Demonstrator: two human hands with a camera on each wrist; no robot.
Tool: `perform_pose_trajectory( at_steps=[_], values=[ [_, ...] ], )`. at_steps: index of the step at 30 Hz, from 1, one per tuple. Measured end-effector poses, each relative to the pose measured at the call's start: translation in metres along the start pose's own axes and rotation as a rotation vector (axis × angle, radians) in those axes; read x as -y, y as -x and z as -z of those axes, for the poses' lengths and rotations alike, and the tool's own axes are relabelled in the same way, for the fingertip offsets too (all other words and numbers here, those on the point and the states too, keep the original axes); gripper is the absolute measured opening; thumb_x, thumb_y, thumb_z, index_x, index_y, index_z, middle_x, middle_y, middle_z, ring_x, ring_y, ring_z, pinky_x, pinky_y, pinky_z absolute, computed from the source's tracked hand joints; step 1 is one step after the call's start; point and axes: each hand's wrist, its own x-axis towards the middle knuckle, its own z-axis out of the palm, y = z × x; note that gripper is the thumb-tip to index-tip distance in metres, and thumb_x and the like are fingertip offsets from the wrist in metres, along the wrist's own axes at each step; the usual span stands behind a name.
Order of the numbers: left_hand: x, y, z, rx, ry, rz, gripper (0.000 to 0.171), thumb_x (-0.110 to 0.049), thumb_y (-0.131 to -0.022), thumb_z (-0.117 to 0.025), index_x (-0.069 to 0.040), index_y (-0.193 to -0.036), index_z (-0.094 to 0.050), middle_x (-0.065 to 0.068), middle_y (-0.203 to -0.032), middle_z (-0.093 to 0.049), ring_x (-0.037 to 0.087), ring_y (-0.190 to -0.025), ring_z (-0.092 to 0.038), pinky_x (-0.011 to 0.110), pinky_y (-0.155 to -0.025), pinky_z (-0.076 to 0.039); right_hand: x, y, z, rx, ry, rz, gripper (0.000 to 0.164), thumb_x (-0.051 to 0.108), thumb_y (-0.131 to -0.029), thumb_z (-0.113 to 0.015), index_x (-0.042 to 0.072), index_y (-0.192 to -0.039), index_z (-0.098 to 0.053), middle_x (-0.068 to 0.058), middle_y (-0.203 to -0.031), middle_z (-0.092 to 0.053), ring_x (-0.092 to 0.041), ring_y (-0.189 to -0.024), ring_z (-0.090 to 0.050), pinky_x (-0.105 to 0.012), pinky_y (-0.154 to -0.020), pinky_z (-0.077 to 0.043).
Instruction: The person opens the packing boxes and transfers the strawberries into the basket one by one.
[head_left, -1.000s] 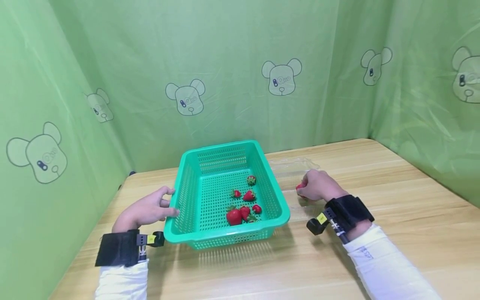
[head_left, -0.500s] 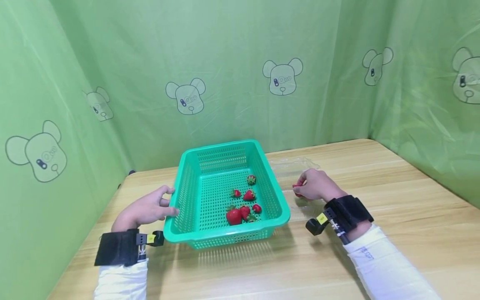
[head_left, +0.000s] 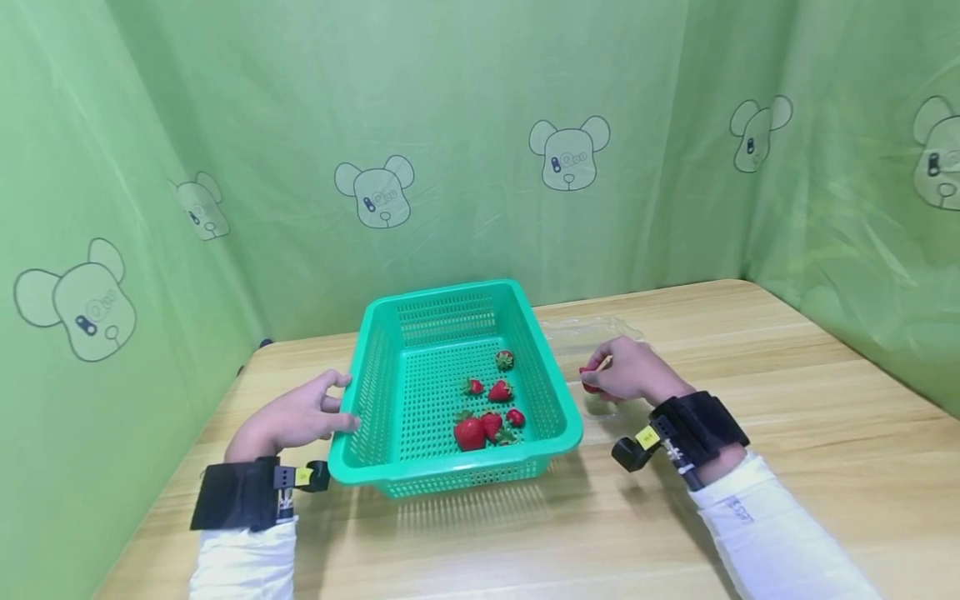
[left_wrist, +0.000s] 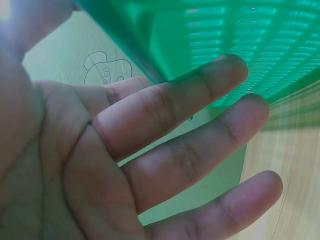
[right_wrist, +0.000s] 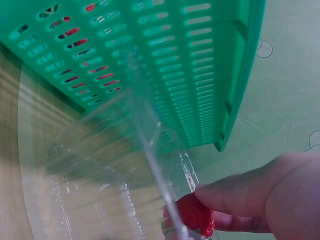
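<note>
My left hand [head_left: 296, 419] holds the left rim of a green plastic basket [head_left: 365, 358], its thumb over the rim. In the left wrist view, straight fingers [left_wrist: 185, 155] lie under the rim beside the slotted outer wall. Several red strawberries [head_left: 469, 433] with leafy tops lie on the basket floor, mostly toward its near right part. On the basket's right, my right hand [head_left: 636, 371] pinches one strawberry [right_wrist: 195, 215] between thumb and fingers. That berry is at a clear plastic box [right_wrist: 150, 135], whose edge crosses in front of it. The box's contents are hard to make out.
Both stand on a light wood table [head_left: 787, 392], the clear box [head_left: 585, 332] to the right of the basket. A green curtain [head_left: 465, 108] with bear-head prints closes off the back and sides. A wrist camera [head_left: 632, 454] juts out beside my right hand.
My right hand has shifted slightly left, and the strawberry in its fingers has come a little nearer the basket. My left hand and the basket have stayed put.
</note>
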Motion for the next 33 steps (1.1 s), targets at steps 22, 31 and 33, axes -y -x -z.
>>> perform_pose_trajectory(
  at_steps=[22,31,33],
  values=[
    [-0.001,0.001,0.000,0.001,0.006,-0.004,0.064,-0.014,-0.086,-0.064,0.007,-0.134,-0.027,0.034,-0.124,-0.056,0.040,-0.110,-0.058,0.056,-0.089,-0.049,0.010,0.001,-0.001,0.044,-0.205,0.041,0.020,0.014,-0.091,-0.062,-0.004,-0.100,-0.062,-0.014,-0.086,-0.072,-0.017,-0.066,-0.066,-0.029,-0.060,-0.056],
    [0.000,0.000,0.000,0.001,0.015,-0.003,0.063,-0.013,-0.086,-0.064,0.007,-0.134,-0.028,0.033,-0.123,-0.056,0.039,-0.110,-0.058,0.057,-0.090,-0.048,0.015,0.003,0.000,0.068,-0.285,0.066,0.025,0.018,-0.092,-0.061,-0.004,-0.103,-0.061,-0.016,-0.088,-0.072,-0.020,-0.069,-0.066,-0.028,-0.057,-0.054],
    [0.000,0.000,0.000,0.001,0.015,-0.003,0.063,-0.013,-0.086,-0.064,0.007,-0.134,-0.028,0.033,-0.123,-0.057,0.039,-0.109,-0.058,0.056,-0.089,-0.049,0.016,0.004,0.000,0.067,-0.295,0.074,0.026,0.019,-0.092,-0.061,-0.004,-0.104,-0.061,-0.014,-0.087,-0.071,-0.019,-0.070,-0.066,-0.026,-0.054,-0.052]
  ],
)
